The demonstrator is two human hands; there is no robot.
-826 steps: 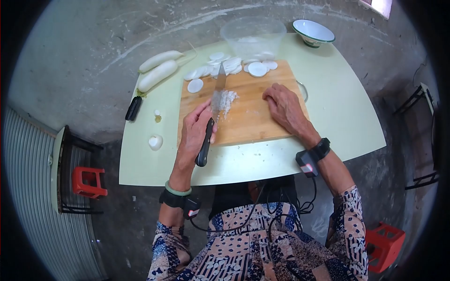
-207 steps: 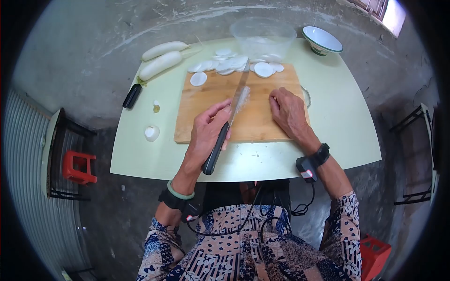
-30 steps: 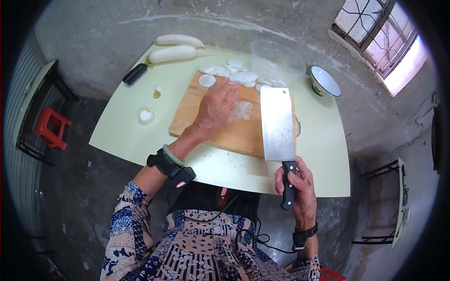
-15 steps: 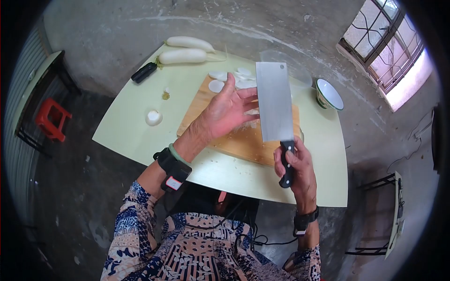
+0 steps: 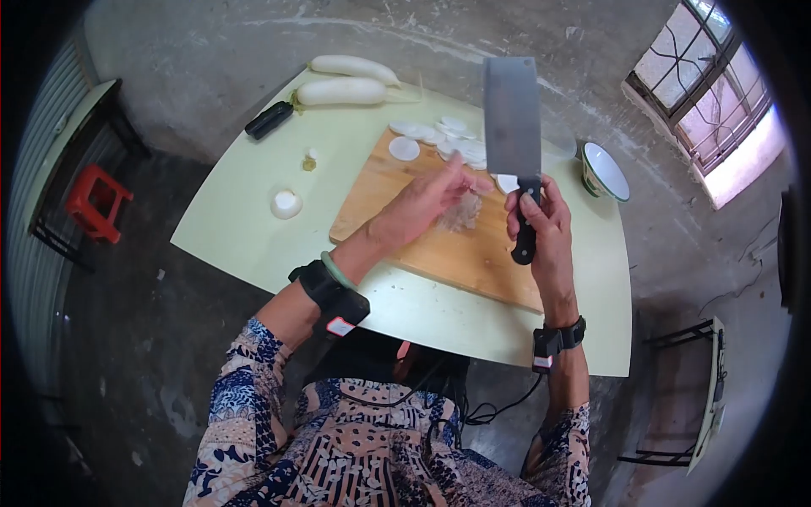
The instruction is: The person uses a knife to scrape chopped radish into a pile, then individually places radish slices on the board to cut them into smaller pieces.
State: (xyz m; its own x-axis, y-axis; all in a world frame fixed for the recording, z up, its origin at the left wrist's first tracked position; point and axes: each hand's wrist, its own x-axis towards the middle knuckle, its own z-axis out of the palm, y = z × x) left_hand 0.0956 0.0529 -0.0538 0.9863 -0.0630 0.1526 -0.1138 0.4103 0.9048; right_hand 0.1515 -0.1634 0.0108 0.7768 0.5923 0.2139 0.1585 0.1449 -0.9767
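Observation:
A cleaver (image 5: 513,118) with a broad steel blade and black handle stands upright in my right hand (image 5: 549,221), fingers wrapped round the handle. My left hand (image 5: 432,201) hovers above the wooden cutting board (image 5: 372,196), its thumb raised apart from slightly blurred fingers, with nothing visible in it. Close to those fingers lies a small pile of pale shreds (image 5: 460,215). White radish slices (image 5: 404,149) are spread along the board's far edge, some overlapping. The blade hides part of the area behind it.
Two whole white radishes (image 5: 342,91) lie at the table's back left, near a black object (image 5: 269,121). A cut radish end (image 5: 286,204) and a smaller scrap (image 5: 310,160) are on the left. A bowl (image 5: 605,173) stands right. A red stool (image 5: 99,203) is beyond the table.
My right hand has raised the cleaver away from me, still upright. My left hand has moved off the blade, right and slightly down over the board, its fingers less spread.

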